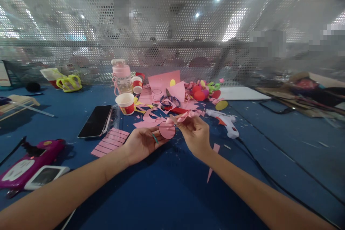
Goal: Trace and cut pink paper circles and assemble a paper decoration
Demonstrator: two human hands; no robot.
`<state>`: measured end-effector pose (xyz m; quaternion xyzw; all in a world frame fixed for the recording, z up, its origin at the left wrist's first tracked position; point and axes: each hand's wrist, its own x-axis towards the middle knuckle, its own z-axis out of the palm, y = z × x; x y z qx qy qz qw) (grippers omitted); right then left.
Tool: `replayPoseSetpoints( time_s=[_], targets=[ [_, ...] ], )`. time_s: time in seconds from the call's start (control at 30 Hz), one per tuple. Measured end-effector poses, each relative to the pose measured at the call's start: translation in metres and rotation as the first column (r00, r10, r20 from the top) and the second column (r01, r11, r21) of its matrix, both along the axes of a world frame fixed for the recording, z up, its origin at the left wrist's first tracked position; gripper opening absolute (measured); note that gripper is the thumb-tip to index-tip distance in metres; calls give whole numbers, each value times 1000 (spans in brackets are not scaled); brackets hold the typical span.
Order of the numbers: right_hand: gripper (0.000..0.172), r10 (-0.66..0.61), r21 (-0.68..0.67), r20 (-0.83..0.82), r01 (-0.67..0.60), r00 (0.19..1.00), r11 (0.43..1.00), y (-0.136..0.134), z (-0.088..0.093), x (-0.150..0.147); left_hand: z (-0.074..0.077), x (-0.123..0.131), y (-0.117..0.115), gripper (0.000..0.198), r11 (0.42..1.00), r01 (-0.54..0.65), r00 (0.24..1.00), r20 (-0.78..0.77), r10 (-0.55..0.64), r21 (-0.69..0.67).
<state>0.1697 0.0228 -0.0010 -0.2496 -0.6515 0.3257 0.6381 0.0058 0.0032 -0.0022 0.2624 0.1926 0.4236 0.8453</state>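
My left hand (144,143) holds a round pink paper disc (167,130) with a dark outline, pinched at its left edge. A thin green band lies across its fingers. Just to the right, my right hand (195,133) pinches a strip of curled pink paper (187,116), whose near end meets the top of the disc. Whether the strip is stuck to the disc I cannot tell. Behind both hands lie pink paper scraps (151,116) and dark-handled scissors (169,99). A white glue gun (228,124) with an orange trigger rests right of my right hand.
Left of my hands are a black phone (95,121), lined pink paper (110,142) and a purple case (35,161). Paper cups (125,103) and a pink-lidded bottle (121,77) stand behind. The glue gun's cable (258,165) runs along the right. A perforated metal screen (172,25) closes the back.
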Motion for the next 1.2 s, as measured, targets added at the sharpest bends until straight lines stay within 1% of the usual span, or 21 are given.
replayPoseSetpoints(
  time_s=[0.1,0.17,0.27,0.3,0.33,0.37,0.4,0.43,0.47,0.5,0.57,0.63,0.7,0.73,0.87,0.97,1.07,1.2],
  targets=[
    [10,-15,-7,20,15,1000,1000,0,-1,1,0,0,0,46,1000,-3,1000,-12,3,-14],
    [8,-54,14,53,54,997,998,1,1,3,0,1,0,47,999,-33,999,-28,32,-37],
    [6,-207,79,97,200,973,977,7,8,10,-1,1,2,48,987,-127,991,-44,123,-94],
    [7,-244,63,70,239,967,969,10,10,12,-2,0,3,49,980,-168,985,-51,164,-110],
    [9,-238,2,31,238,971,971,13,12,14,-3,0,4,51,971,-206,978,-57,200,-122],
    [12,-180,-101,-2,179,984,979,17,14,15,-3,0,5,52,962,-240,970,-65,234,-129],
    [15,-98,-215,-33,89,995,973,20,15,16,-3,-1,6,54,954,-268,963,-73,261,-131],
    [18,-18,-310,-40,4,999,951,22,15,17,-3,-1,6,55,948,-290,956,-83,280,-133],
    [20,48,-373,-16,-50,999,927,24,15,17,-2,-1,7,56,944,-301,952,-92,291,-134],
    [20,85,-400,23,-69,996,914,24,15,17,-2,-1,7,56,941,-310,949,-98,299,-136],
    [19,101,-392,52,-72,994,917,22,16,14,-1,0,6,53,927,-348,936,-111,335,-141],
    [17,159,-379,6,-145,987,914,15,19,11,-1,0,5,46,911,-386,921,-113,372,-144],
    [14,239,-378,-74,-249,968,892,9,24,9,-1,1,5,42,903,-406,912,-117,392,-141],
    [13,262,-377,-102,-281,960,883,7,26,9,-1,1,5,41,903,-407,912,-119,392,-140],
    [13,258,-388,-191,-314,947,866,6,31,9,-1,1,6,40,901,-406,913,-98,395,-153],
    [12,243,-375,-176,-293,954,880,6,32,10,-2,1,6,39,909,-389,921,-82,381,-148],
    [13,193,-346,-125,-225,973,911,5,33,10,-3,0,7,41,915,-379,925,-87,370,-138],
    [12,187,-368,-114,-216,976,904,4,33,11,-3,0,7,47,914,-382,923,-104,370,-139]
  ],
)
